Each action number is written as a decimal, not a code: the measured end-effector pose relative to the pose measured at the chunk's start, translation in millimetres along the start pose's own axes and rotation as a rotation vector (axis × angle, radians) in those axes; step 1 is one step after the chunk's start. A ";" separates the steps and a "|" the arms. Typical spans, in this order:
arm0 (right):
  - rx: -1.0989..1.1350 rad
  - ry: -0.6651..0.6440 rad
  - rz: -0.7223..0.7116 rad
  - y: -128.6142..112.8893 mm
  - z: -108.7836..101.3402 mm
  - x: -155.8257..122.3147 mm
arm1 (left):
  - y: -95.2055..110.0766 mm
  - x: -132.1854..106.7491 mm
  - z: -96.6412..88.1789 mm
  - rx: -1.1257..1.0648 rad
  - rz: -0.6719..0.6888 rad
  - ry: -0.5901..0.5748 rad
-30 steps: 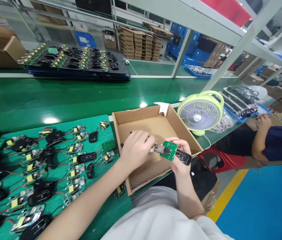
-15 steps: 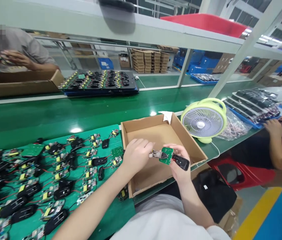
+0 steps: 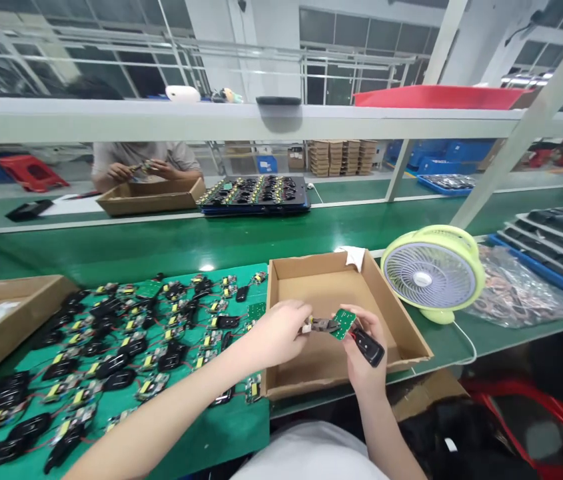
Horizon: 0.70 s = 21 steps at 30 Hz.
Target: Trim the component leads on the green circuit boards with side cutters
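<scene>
My left hand (image 3: 281, 332) is closed round a pair of pliers (image 3: 325, 325), whose handles it mostly hides. The jaws point right and meet the face of a green circuit board (image 3: 344, 324). My right hand (image 3: 365, 360) grips that board by its far edge between thumb and fingers. A black plastic case (image 3: 369, 347) hangs from the board on red wire and lies against the right palm. Both hands are above an open cardboard box (image 3: 306, 381).
Left of the box, many boards with black cases (image 3: 111, 365) lie in rows on a green mat (image 3: 231, 437). A green fan (image 3: 432, 273) stands at the right, beside a plastic bag (image 3: 516, 287). Across the bench a person (image 3: 146, 163) handles a part over another box (image 3: 151, 200).
My view has swung left and up, bringing the shelf top and a left cardboard box into sight. The pliers stay at the board, which is now tilted a little differently.
</scene>
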State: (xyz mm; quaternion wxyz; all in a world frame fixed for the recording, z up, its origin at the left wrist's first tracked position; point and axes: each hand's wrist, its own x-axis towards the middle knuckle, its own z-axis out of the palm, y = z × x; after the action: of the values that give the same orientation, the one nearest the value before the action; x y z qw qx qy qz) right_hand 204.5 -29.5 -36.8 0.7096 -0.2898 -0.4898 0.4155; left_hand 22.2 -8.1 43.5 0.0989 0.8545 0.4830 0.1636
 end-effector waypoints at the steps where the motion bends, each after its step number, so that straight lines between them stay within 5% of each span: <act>1: 0.002 0.003 0.001 1.5 -1.0 -0.3 | -2.6 -3.0 -2.4 -0.047 -0.021 -0.013; 6: 0.019 0.027 0.040 6.5 -5.3 -2.1 | -24.5 -14.1 -7.1 -0.421 -0.215 0.071; 15: -0.076 0.069 0.085 7.7 -12.0 -1.1 | -59.0 -55.5 -28.8 -1.483 -0.666 0.758; 21: -0.054 0.065 0.088 15.3 -10.5 1.4 | -56.6 -86.2 -14.2 -1.940 -0.886 1.055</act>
State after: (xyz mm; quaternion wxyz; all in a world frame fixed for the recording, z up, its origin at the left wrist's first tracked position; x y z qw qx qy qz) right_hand 209.9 -20.9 -52.4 0.6981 -0.3434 -0.4645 0.4231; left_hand -69.4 -52.8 22.3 0.5412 0.0086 0.3918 0.7440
